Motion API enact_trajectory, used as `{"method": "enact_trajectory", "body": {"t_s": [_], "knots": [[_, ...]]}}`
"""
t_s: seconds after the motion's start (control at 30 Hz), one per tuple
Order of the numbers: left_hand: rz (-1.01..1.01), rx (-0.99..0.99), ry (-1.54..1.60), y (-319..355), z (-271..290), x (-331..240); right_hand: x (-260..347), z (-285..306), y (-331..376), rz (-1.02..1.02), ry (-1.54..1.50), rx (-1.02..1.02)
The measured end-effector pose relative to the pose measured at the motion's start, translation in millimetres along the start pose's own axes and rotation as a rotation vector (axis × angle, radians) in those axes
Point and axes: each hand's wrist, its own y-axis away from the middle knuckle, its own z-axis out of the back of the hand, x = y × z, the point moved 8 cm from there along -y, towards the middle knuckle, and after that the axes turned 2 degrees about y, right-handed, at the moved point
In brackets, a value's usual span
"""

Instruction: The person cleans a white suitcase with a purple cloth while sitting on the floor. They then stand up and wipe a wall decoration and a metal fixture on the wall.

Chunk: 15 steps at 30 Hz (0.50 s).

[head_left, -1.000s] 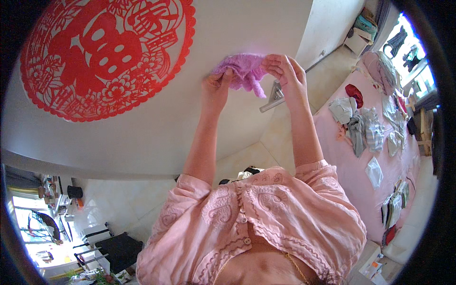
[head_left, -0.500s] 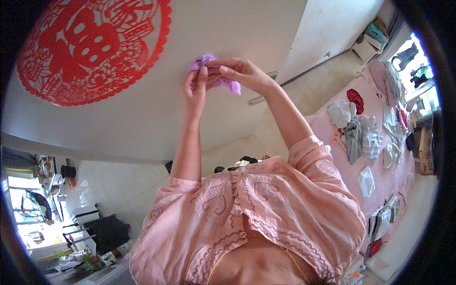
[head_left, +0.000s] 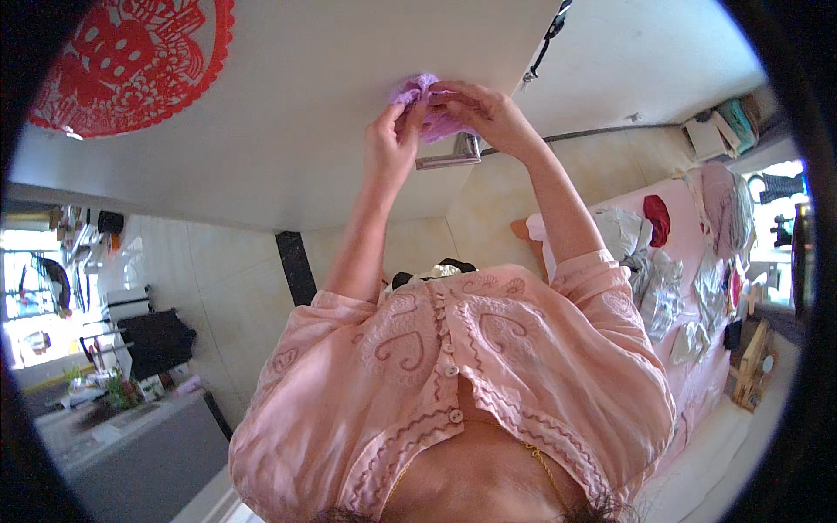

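Note:
A fluffy purple cloth (head_left: pixel 449 129) is bunched up between my two hands in front of a white door (head_left: pixel 296 122). My left hand (head_left: pixel 392 144) pinches its left side with the fingers closed. From the right, my right hand (head_left: pixel 488 113) has its fingers bent over the cloth and grips it. Just below the cloth sits a metal door handle (head_left: pixel 449 161), apart from my fingers. Part of the cloth is hidden behind the fingers, and I cannot tell whether it touches the door.
A round red paper-cut (head_left: pixel 148 61) is stuck on the door at upper left. On the right, a pink-covered bed (head_left: pixel 689 196) holds scattered clothes, among them a dark red garment (head_left: pixel 656 220). A grey cabinet (head_left: pixel 139 462) and a black seat (head_left: pixel 157 340) stand at left.
Both hands and the purple cloth have shifted right along the door, closer to the handle. The paper-cut has slid toward the upper left of the view.

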Motion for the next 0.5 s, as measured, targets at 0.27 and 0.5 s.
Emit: {"method": "enact_trajectory", "body": {"t_s": [0.27, 0.5], "knots": [[0.097, 0.045, -0.376, 61, 6, 46, -14, 38, 41, 0.077, 0.508, -0.154], [0.17, 0.149, -0.348, 79, -42, 89, 3, 5, 40, 0.315, 0.921, -0.412]]}}
